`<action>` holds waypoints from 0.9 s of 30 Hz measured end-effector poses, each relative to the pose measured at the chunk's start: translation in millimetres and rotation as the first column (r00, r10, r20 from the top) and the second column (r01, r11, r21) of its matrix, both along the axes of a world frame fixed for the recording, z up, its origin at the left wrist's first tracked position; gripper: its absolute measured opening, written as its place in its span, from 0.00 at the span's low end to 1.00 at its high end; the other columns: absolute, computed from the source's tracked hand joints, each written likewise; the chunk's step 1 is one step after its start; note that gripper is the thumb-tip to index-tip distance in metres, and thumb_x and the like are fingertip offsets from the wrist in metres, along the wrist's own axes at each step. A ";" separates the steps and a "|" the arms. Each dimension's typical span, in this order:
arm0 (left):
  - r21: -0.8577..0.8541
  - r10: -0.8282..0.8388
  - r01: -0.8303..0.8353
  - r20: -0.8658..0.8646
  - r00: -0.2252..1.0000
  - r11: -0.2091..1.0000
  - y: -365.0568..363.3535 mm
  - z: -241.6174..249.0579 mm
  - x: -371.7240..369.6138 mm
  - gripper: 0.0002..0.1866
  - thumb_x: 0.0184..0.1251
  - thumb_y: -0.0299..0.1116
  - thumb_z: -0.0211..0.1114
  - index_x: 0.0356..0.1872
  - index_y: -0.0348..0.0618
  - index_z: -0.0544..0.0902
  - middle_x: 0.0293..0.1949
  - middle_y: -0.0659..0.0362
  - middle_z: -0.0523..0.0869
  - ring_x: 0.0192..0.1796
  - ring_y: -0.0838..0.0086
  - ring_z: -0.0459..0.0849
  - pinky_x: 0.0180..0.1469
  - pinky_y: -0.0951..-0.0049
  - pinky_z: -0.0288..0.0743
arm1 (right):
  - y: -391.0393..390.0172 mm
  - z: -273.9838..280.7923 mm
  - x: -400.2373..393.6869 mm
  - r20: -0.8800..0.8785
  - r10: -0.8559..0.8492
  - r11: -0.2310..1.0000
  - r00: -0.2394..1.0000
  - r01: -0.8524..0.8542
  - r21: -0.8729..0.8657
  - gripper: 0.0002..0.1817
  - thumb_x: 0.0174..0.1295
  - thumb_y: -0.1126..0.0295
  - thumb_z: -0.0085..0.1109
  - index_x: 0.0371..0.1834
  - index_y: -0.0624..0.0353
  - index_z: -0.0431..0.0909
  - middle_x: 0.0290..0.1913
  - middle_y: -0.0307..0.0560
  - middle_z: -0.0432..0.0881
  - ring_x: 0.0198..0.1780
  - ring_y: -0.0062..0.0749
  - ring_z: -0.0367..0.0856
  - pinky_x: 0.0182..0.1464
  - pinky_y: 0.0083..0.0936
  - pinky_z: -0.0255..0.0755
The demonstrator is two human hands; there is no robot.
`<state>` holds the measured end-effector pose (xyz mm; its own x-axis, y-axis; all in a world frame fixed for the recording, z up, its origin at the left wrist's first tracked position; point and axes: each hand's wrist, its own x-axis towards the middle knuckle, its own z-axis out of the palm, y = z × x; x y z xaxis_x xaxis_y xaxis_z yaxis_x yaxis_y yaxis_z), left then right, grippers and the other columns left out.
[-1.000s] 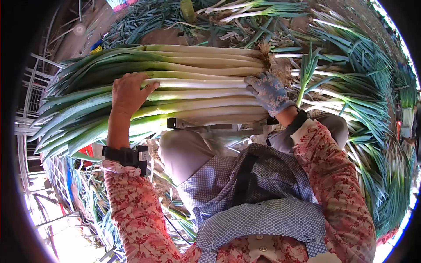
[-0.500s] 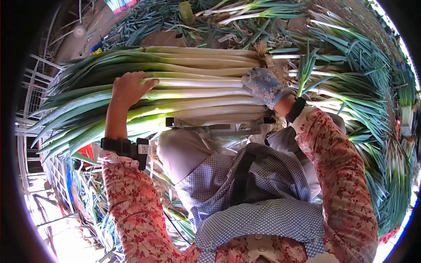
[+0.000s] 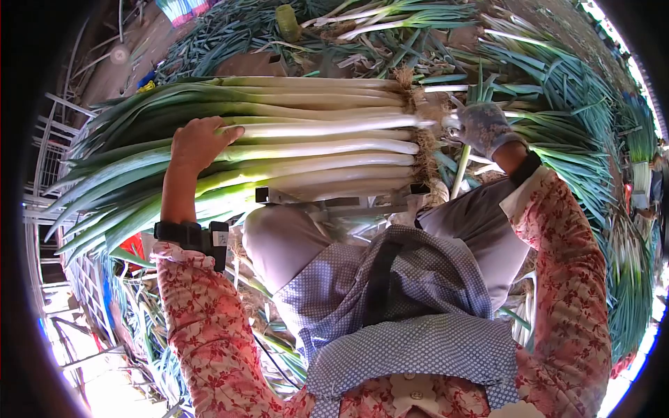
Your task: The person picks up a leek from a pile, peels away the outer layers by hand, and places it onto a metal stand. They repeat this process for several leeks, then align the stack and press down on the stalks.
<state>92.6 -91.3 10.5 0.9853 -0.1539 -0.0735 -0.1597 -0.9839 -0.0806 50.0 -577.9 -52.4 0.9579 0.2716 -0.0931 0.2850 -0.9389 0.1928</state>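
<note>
A row of long green onions (image 3: 334,164) lies side by side across a low metal stand (image 3: 348,205), with green leaves to the left and white stalks to the right. My bare left hand (image 3: 202,144) is closed round one green onion (image 3: 313,127) where green turns to white. Past the root ends (image 3: 425,157), my gloved right hand (image 3: 484,129) is curled near that onion's tip, its fingers smeared by motion. What it pinches, if anything, is too blurred to name.
Loose green onions (image 3: 564,132) are heaped on the right. Cut leaves (image 3: 223,42) litter the ground at the back, near a yellow-green roll-shaped object (image 3: 286,23). A white wire rack (image 3: 52,160) stands on the left. My knees are close to the stand.
My right hand has moved right, from the white stalks to beyond the root ends. My left hand keeps its hold on the onion, whose end now sticks out past its neighbours.
</note>
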 end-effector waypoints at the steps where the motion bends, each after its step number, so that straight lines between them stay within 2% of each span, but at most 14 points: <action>1: 0.013 -0.007 0.007 0.018 1.000 1.000 -1.1 0.0 -2.2 0.31 0.56 0.66 0.57 0.42 0.47 0.85 0.40 0.50 0.86 0.47 0.57 0.83 0.50 0.54 0.71 | -13.3 -0.1 0.0 -0.054 -0.081 0.995 0.995 0.077 -0.069 0.14 0.48 0.65 0.63 0.36 0.61 0.82 0.31 0.53 0.83 0.36 0.45 0.83 0.39 0.39 0.76; 3: 0.014 -0.026 0.025 0.045 0.999 1.000 -3.0 0.0 -6.3 0.30 0.56 0.65 0.58 0.41 0.46 0.85 0.40 0.50 0.86 0.46 0.57 0.83 0.50 0.54 0.71 | -39.4 0.2 1.1 -0.143 -0.245 0.953 0.959 0.211 -0.220 0.15 0.51 0.64 0.63 0.39 0.62 0.82 0.33 0.55 0.84 0.39 0.45 0.84 0.42 0.39 0.76; 4: 0.002 -0.035 0.035 0.055 0.998 0.999 -3.5 1.1 -8.3 0.30 0.55 0.64 0.59 0.41 0.46 0.85 0.39 0.51 0.85 0.46 0.57 0.83 0.50 0.54 0.71 | -38.8 9.7 5.9 -0.260 -0.400 0.905 0.879 0.335 -0.261 0.20 0.55 0.60 0.62 0.46 0.61 0.80 0.38 0.58 0.84 0.44 0.46 0.83 0.48 0.35 0.75; 6: -0.010 -0.052 0.053 0.086 0.995 0.999 -4.0 -0.7 -12.4 0.28 0.55 0.62 0.60 0.40 0.46 0.85 0.39 0.52 0.85 0.46 0.57 0.82 0.50 0.55 0.71 | -31.2 15.0 -1.3 -0.144 -0.288 0.947 0.947 0.304 0.103 0.22 0.55 0.59 0.62 0.50 0.59 0.78 0.40 0.58 0.83 0.45 0.46 0.83 0.50 0.34 0.74; 7: -0.009 -0.064 0.065 0.107 0.992 0.998 -3.7 -1.9 -13.6 0.28 0.55 0.62 0.61 0.40 0.46 0.85 0.38 0.52 0.85 0.46 0.58 0.82 0.50 0.56 0.71 | -19.9 19.2 -6.5 -0.073 -0.254 0.922 0.965 0.264 0.283 0.23 0.56 0.58 0.61 0.52 0.58 0.78 0.41 0.58 0.83 0.45 0.47 0.83 0.50 0.34 0.74; 8: -0.006 -0.077 0.078 0.130 0.988 0.997 -3.9 -2.3 -14.0 0.27 0.54 0.61 0.61 0.39 0.46 0.85 0.38 0.53 0.85 0.46 0.58 0.82 0.50 0.56 0.70 | -11.8 16.9 0.0 -0.131 -0.183 0.873 0.974 0.222 0.435 0.23 0.58 0.58 0.60 0.56 0.56 0.75 0.43 0.58 0.82 0.46 0.48 0.81 0.51 0.34 0.73; 10: -0.014 -0.084 0.087 0.143 0.986 0.996 -3.3 -2.9 -15.4 0.27 0.54 0.62 0.62 0.38 0.47 0.85 0.37 0.54 0.85 0.46 0.59 0.81 0.50 0.57 0.70 | 21.5 6.3 2.4 -0.015 0.000 0.838 1.000 0.008 0.546 0.21 0.58 0.60 0.59 0.53 0.58 0.76 0.43 0.58 0.82 0.47 0.47 0.81 0.50 0.37 0.73; 13: -0.026 -0.080 0.085 0.143 0.987 0.996 -2.4 -2.5 -15.9 0.27 0.54 0.62 0.62 0.37 0.47 0.85 0.37 0.56 0.85 0.46 0.61 0.80 0.50 0.58 0.69 | 65.9 -11.2 10.0 -0.003 0.107 0.911 0.994 -0.096 0.402 0.17 0.57 0.62 0.58 0.47 0.59 0.78 0.41 0.57 0.82 0.45 0.49 0.81 0.48 0.40 0.73; 16: -0.014 -0.105 0.109 0.184 0.977 0.994 -1.7 -4.6 -17.8 0.27 0.54 0.63 0.61 0.36 0.47 0.85 0.36 0.57 0.84 0.46 0.61 0.80 0.49 0.58 0.69 | 77.5 -31.3 29.2 0.006 0.170 0.927 0.985 -0.162 0.339 0.12 0.54 0.64 0.57 0.38 0.59 0.80 0.38 0.57 0.82 0.43 0.52 0.80 0.47 0.42 0.73; 19: 0.014 -0.143 0.144 0.238 0.961 0.990 -2.4 -7.1 -19.4 0.26 0.54 0.62 0.62 0.35 0.47 0.85 0.35 0.58 0.84 0.45 0.62 0.80 0.49 0.58 0.69 | 77.1 -24.9 42.0 -0.113 0.251 0.933 0.961 -0.209 0.293 0.10 0.53 0.65 0.56 0.30 0.60 0.80 0.34 0.57 0.81 0.40 0.55 0.79 0.45 0.43 0.73; 20: 0.023 -0.153 0.152 0.255 0.955 0.988 -2.1 -8.1 -20.3 0.26 0.54 0.62 0.62 0.34 0.47 0.84 0.34 0.59 0.83 0.44 0.62 0.79 0.49 0.58 0.69 | 76.4 -25.5 44.6 -0.117 0.257 0.915 0.959 -0.202 0.348 0.09 0.51 0.67 0.55 0.29 0.60 0.80 0.31 0.58 0.80 0.38 0.55 0.79 0.44 0.43 0.73; 23: 0.014 -0.156 0.159 0.285 0.946 0.987 0.1 -11.5 -20.9 0.25 0.53 0.60 0.63 0.33 0.48 0.84 0.34 0.59 0.83 0.44 0.63 0.79 0.49 0.59 0.69 | 79.7 -11.7 44.3 -0.179 0.272 0.938 0.946 -0.218 0.270 0.08 0.50 0.67 0.55 0.28 0.60 0.80 0.30 0.57 0.80 0.36 0.56 0.79 0.42 0.44 0.73; 26: -0.023 -0.160 0.175 0.297 0.941 0.984 -0.3 -11.2 -22.7 0.23 0.53 0.59 0.64 0.34 0.48 0.84 0.34 0.60 0.83 0.44 0.63 0.79 0.50 0.60 0.69 | 75.2 -17.4 43.3 -0.121 0.297 0.902 0.947 -0.237 0.362 0.08 0.49 0.68 0.55 0.28 0.60 0.80 0.30 0.57 0.80 0.35 0.56 0.79 0.41 0.43 0.72; 27: -0.024 -0.162 0.178 0.311 0.937 0.984 0.8 -12.0 -23.3 0.23 0.53 0.59 0.64 0.34 0.48 0.84 0.34 0.60 0.83 0.45 0.63 0.79 0.50 0.60 0.68 | 75.3 -21.7 43.8 -0.100 0.291 0.907 0.951 -0.242 0.344 0.08 0.49 0.68 0.56 0.27 0.61 0.79 0.30 0.56 0.80 0.35 0.56 0.79 0.41 0.44 0.72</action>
